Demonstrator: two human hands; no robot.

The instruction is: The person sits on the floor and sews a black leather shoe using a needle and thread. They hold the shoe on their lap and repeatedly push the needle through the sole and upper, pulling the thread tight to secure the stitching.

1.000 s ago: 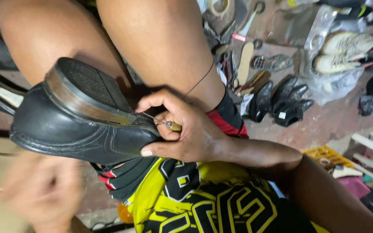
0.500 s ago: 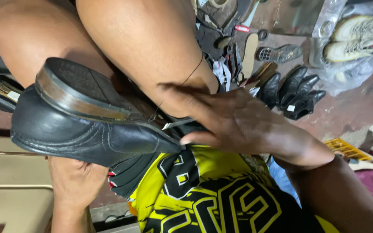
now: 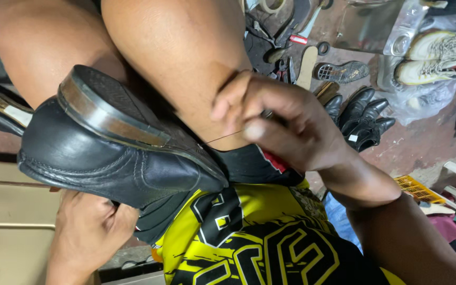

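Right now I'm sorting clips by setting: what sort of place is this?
Probably a cobbler's repair spot. The right hand pulls thread from a black leather shoe held on the lap, black dress shoes wait on the floor, and hand tools lie scattered.

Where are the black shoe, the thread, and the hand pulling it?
black shoe [image 3: 117,169], head view, on the leather side.
thread [image 3: 222,138], head view, mid-strand.
right hand [image 3: 286,124], head view, on the knuckles.
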